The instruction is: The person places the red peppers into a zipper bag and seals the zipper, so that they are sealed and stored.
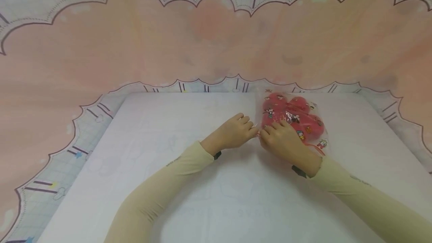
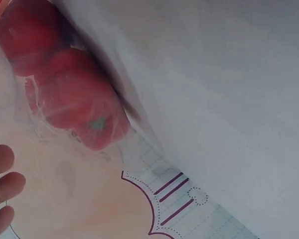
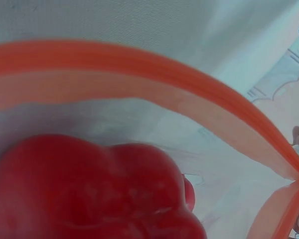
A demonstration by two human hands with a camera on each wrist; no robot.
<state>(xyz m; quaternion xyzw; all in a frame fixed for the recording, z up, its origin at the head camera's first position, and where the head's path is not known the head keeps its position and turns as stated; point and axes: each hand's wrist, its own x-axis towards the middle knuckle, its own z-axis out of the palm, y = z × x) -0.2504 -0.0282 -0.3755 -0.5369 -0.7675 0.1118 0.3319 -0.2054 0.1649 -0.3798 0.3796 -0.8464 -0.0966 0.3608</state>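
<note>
A clear plastic bag (image 1: 324, 143) with printed cartoon figures and an orange-red strip along its mouth lies at the table's back right. Inside are several glossy, lobed red vegetables (image 1: 312, 126); a green stem spot shows on one vegetable (image 2: 97, 123). My left hand (image 1: 234, 132) pinches the bag's left corner between curled fingers. Close beside it, my right hand (image 1: 283, 138) grips the bag's near edge by that same corner. The right wrist view looks into the gaping mouth, where the orange strip (image 3: 139, 57) runs to fingers at the right border.
A white table (image 1: 202, 205) spreads under both arms. Behind and at the sides hangs a peach cloth (image 1: 168, 44) with scalloped, checked borders. Dark straps (image 1: 298, 171) sit at the wrists.
</note>
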